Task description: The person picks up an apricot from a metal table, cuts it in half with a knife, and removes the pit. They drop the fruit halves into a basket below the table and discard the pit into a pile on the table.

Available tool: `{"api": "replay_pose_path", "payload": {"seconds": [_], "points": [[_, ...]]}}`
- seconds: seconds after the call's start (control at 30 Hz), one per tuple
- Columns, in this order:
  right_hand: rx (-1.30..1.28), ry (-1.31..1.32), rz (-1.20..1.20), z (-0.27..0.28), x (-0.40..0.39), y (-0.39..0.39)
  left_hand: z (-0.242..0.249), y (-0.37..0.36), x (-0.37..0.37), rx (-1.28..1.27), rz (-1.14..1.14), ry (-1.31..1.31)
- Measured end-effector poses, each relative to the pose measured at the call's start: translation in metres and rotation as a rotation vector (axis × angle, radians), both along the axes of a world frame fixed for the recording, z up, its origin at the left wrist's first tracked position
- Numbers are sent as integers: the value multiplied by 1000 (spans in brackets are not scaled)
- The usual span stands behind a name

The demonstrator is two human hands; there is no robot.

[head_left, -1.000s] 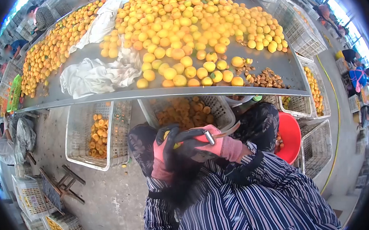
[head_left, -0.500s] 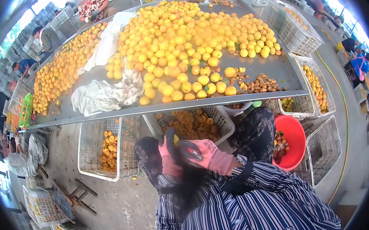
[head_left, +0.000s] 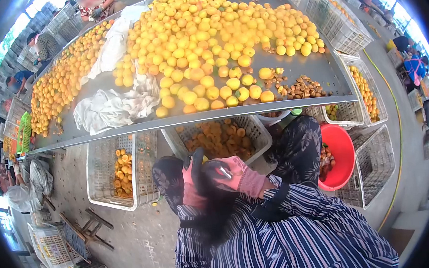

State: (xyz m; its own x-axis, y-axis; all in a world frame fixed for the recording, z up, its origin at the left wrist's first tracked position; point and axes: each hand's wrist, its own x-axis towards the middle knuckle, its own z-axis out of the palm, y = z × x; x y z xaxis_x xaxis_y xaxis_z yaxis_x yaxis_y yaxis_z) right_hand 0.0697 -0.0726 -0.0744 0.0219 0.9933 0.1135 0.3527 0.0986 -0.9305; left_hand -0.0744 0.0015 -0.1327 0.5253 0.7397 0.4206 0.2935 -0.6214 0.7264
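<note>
Both my hands wear pink gloves with dark grey fingers and meet above my lap. My left hand (head_left: pixel 192 181) is closed around a yellow apricot (head_left: pixel 205 159), of which only a sliver shows. My right hand (head_left: pixel 238 175) is closed on a small metal tool with a red part (head_left: pixel 223 172); its working end is hidden. Dark hair hangs in front of the hands and covers part of both. Just beyond them, under the table edge, a crate (head_left: pixel 264 139) holds opened apricot pieces (head_left: pixel 220 139).
A metal table (head_left: pixel 292 105) bears heaped apricots (head_left: pixel 207 35), white cloths (head_left: pixel 118 108) and brown pits (head_left: pixel 303 88). At my right stand a red bucket (head_left: pixel 343 155) and crates (head_left: pixel 376 165). Another crate (head_left: pixel 135 189) and a wooden stool (head_left: pixel 94 227) are at left. Other people sit around.
The view has shifted slightly, so the table sits a little higher and further left. Both hands stay together, with the right hand's fingers turned a little; less of the apricot shows.
</note>
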Motion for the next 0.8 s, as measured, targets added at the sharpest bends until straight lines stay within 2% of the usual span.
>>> {"api": "replay_pose_path", "payload": {"seconds": [0.07,0.1,0.13,0.2,0.27,0.33,0.37,0.4,0.43,0.47,0.5,0.53,0.57,0.6,0.67,0.73,0.77,0.8], "points": [[-90,32,16,-6,6,2,19,-4,0,93,-20,52],[-95,-27,43,-10,11,2,29,-9,7,-671,-28,-225],[-103,-26,40,-15,16,2,22,-8,5,-678,-29,-224],[-85,170,72,-26,24,1,6,-2,-2,22,-107,113],[-130,126,17,-28,32,-3,-2,-3,-4,-2,-120,137],[-379,565,82,-11,43,-1,2,-1,1,-1,-127,158],[-409,711,40,-5,42,-3,4,-3,6,24,-114,23],[-401,718,45,0,40,-3,6,-7,7,44,-104,-108],[-341,467,39,7,38,-5,1,-9,8,-139,-35,-75],[-279,213,27,18,36,-7,2,-9,11,-134,-40,-73],[-245,64,41,25,34,-11,3,-7,15,-776,10,-390],[-240,62,44,20,31,-13,3,-5,19,-1417,65,-709],[-101,86,35,17,26,-14,18,-7,21,-1288,102,-482],[35,112,27,15,22,-15,13,-6,21,-1285,106,-485],[56,170,17,12,15,-19,8,-3,24,-1513,81,-747],[94,138,19,-2,10,-18,22,-9,25,-1528,44,-712],[153,-48,32,-5,7,-16,32,-12,26,-1546,10,-680],[154,-47,32,-6,5,-17,34,-13,27,-1545,11,-678]]}}
